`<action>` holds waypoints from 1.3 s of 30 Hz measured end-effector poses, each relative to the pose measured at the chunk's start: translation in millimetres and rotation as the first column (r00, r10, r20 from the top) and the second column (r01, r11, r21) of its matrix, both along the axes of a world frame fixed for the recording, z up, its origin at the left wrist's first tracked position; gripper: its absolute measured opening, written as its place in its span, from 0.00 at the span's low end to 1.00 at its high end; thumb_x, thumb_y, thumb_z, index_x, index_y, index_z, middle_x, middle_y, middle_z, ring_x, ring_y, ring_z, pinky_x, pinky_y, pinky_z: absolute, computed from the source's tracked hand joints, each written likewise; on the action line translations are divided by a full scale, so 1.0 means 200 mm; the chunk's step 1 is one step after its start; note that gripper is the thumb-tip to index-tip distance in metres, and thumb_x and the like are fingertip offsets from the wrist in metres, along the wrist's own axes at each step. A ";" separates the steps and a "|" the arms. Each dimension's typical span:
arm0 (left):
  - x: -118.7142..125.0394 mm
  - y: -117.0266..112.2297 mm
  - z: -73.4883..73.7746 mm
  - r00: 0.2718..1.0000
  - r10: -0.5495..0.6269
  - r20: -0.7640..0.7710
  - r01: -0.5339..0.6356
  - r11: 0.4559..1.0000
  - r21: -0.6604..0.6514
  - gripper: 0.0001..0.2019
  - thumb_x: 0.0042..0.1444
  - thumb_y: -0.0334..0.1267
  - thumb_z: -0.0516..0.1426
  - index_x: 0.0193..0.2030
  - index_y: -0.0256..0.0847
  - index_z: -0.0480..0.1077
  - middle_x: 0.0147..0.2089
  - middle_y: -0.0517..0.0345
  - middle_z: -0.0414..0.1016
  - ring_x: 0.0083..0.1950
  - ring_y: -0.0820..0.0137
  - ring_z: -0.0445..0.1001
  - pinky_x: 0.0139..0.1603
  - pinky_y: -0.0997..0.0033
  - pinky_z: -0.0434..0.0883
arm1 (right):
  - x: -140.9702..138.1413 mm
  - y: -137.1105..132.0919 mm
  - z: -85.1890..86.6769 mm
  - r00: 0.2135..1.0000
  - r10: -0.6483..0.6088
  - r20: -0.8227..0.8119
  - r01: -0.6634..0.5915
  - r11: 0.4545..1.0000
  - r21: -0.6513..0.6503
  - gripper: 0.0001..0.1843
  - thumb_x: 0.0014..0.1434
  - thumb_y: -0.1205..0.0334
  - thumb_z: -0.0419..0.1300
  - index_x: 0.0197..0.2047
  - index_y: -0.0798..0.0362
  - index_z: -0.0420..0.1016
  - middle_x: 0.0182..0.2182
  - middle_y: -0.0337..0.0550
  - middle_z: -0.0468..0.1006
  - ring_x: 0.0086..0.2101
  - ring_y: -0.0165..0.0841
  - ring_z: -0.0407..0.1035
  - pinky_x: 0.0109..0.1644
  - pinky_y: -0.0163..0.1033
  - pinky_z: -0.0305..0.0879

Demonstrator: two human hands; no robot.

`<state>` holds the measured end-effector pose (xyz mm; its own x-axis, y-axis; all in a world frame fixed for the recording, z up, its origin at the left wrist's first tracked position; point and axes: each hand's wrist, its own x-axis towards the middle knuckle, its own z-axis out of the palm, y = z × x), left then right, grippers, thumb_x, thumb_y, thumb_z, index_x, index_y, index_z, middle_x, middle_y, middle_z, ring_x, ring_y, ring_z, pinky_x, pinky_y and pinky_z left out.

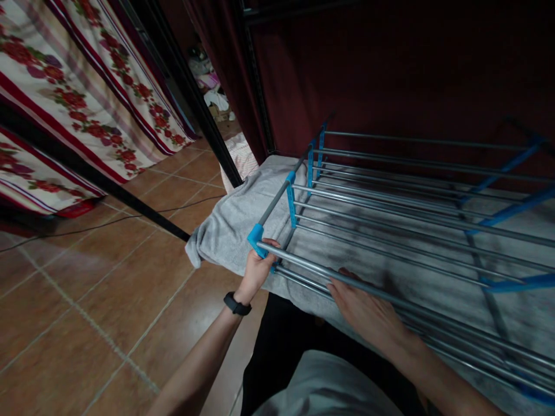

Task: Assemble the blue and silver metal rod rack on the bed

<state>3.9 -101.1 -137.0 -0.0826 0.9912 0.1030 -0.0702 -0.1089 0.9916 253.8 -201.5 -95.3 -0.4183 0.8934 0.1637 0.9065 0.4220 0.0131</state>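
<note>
A drying rack (381, 202) of grey metal tubes with blue plastic joints lies across the grey cloth (234, 225) in front of me. My left hand (259, 261) is closed around the rack's near left corner, just below the blue corner joint (255, 236). A black band (237, 304) circles that wrist. Further right, my right hand (359, 303) is at the front tube (312, 267), its fingers reaching under and behind it. The tube partly hides those fingertips, but the hand appears closed on it.
Black metal posts (203, 110) and a low black bar (130, 199) stand at the left. Beyond are a floral curtain (78, 92) and a dark red curtain (368, 75). A thin cable (95, 226) crosses the tiled floor (87, 300).
</note>
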 end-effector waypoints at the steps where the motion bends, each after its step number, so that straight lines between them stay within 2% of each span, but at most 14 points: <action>1: 0.00 0.00 0.00 1.000 -0.002 0.004 0.002 1.000 0.003 0.07 0.43 0.31 0.67 0.31 0.41 0.79 0.28 0.60 0.73 0.27 0.72 0.67 0.29 0.74 0.66 | 0.00 0.00 0.00 1.000 0.000 0.003 0.000 1.000 0.002 0.13 0.69 0.67 0.51 0.52 0.50 0.72 0.40 0.45 0.80 0.36 0.36 0.76 0.38 0.38 0.64; 7: 0.01 0.01 -0.01 0.999 0.013 0.031 -0.013 1.000 0.017 0.04 0.46 0.32 0.67 0.30 0.41 0.79 0.28 0.60 0.72 0.27 0.73 0.65 0.29 0.76 0.64 | -0.01 0.00 0.03 1.000 0.008 0.009 -0.008 1.000 0.002 0.12 0.69 0.67 0.51 0.52 0.50 0.72 0.41 0.44 0.79 0.37 0.36 0.76 0.39 0.38 0.65; 12: 0.03 0.01 0.00 0.997 0.044 0.066 -0.043 0.999 -0.009 0.06 0.44 0.29 0.68 0.30 0.40 0.78 0.27 0.60 0.72 0.26 0.74 0.65 0.27 0.76 0.63 | -0.01 0.00 0.02 1.000 -0.030 0.008 0.030 0.999 -0.026 0.14 0.69 0.67 0.50 0.54 0.50 0.71 0.42 0.44 0.80 0.36 0.35 0.76 0.36 0.38 0.63; 16: 0.04 0.00 0.01 0.994 0.059 0.088 -0.058 0.998 -0.014 0.06 0.44 0.26 0.67 0.29 0.40 0.77 0.27 0.60 0.72 0.27 0.74 0.66 0.28 0.76 0.63 | -0.01 0.00 0.02 0.999 -0.032 -0.007 0.032 0.996 -0.079 0.15 0.70 0.67 0.48 0.53 0.50 0.72 0.40 0.44 0.81 0.35 0.36 0.76 0.35 0.38 0.63; 21: 0.05 0.00 0.02 0.991 0.071 0.116 -0.069 0.997 -0.021 0.07 0.42 0.25 0.67 0.29 0.38 0.78 0.27 0.60 0.72 0.27 0.75 0.66 0.30 0.75 0.65 | -0.05 0.02 0.06 0.994 -0.073 -0.083 0.054 0.975 -0.214 0.17 0.72 0.61 0.46 0.50 0.52 0.75 0.37 0.45 0.81 0.34 0.36 0.76 0.39 0.37 0.65; 23: 0.05 0.01 0.01 0.989 0.077 0.127 -0.074 0.997 -0.032 0.08 0.41 0.25 0.68 0.29 0.37 0.78 0.26 0.60 0.71 0.26 0.75 0.65 0.30 0.75 0.65 | -0.08 0.04 0.08 0.991 -0.072 -0.114 0.041 0.967 -0.253 0.17 0.72 0.61 0.46 0.51 0.53 0.75 0.38 0.47 0.81 0.37 0.37 0.77 0.42 0.38 0.66; 28: 0.04 0.02 -0.03 0.988 0.084 0.126 -0.080 0.996 -0.041 0.09 0.39 0.25 0.69 0.28 0.37 0.77 0.26 0.60 0.72 0.26 0.75 0.67 0.31 0.76 0.66 | -0.20 0.12 0.12 0.974 -0.046 -0.221 -0.025 0.952 -0.306 0.18 0.70 0.60 0.50 0.58 0.55 0.70 0.47 0.52 0.80 0.48 0.40 0.75 0.48 0.39 0.68; 34: 0.03 0.02 -0.06 0.995 0.025 0.094 -0.022 0.999 -0.031 0.08 0.45 0.35 0.69 0.32 0.39 0.75 0.22 0.62 0.70 0.21 0.72 0.67 0.24 0.74 0.64 | -0.40 0.28 0.15 0.933 0.006 -0.360 -0.142 0.926 -0.351 0.17 0.68 0.61 0.52 0.58 0.53 0.70 0.49 0.48 0.77 0.46 0.37 0.75 0.49 0.38 0.69; 37: 0.03 0.03 -0.07 0.995 0.028 0.093 -0.029 1.000 0.004 0.09 0.44 0.37 0.68 0.33 0.40 0.75 0.24 0.61 0.72 0.22 0.71 0.68 0.24 0.72 0.65 | -0.49 0.34 0.13 0.932 0.019 -0.362 -0.141 0.940 -0.312 0.17 0.68 0.61 0.52 0.58 0.52 0.70 0.49 0.47 0.78 0.44 0.36 0.75 0.48 0.39 0.69; 39: 0.04 0.04 -0.08 0.994 0.044 0.098 -0.048 0.998 0.037 0.09 0.43 0.38 0.68 0.31 0.41 0.74 0.24 0.61 0.72 0.25 0.70 0.68 0.27 0.71 0.67 | -0.54 0.36 0.12 0.927 0.024 -0.373 -0.131 0.956 -0.263 0.18 0.70 0.57 0.52 0.59 0.50 0.70 0.49 0.47 0.78 0.45 0.38 0.75 0.49 0.41 0.69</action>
